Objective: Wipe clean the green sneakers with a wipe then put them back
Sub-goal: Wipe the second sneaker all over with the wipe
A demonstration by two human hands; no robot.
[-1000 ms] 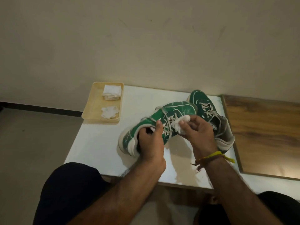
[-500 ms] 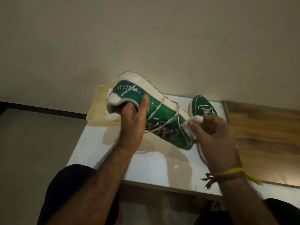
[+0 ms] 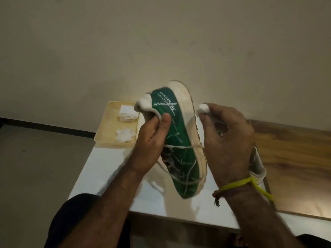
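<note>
Gripping the green sneaker by its heel collar at frame centre, the left hand tilts its white sole rim toward the right hand, which pinches the wipe there (apparently for wiping).

Cream tray sitting at the white table's far-left corner | two crumpled white tissues lying in it, apart | wooden board lying at the table's right | dark skirting strip running along the beige wall
</note>
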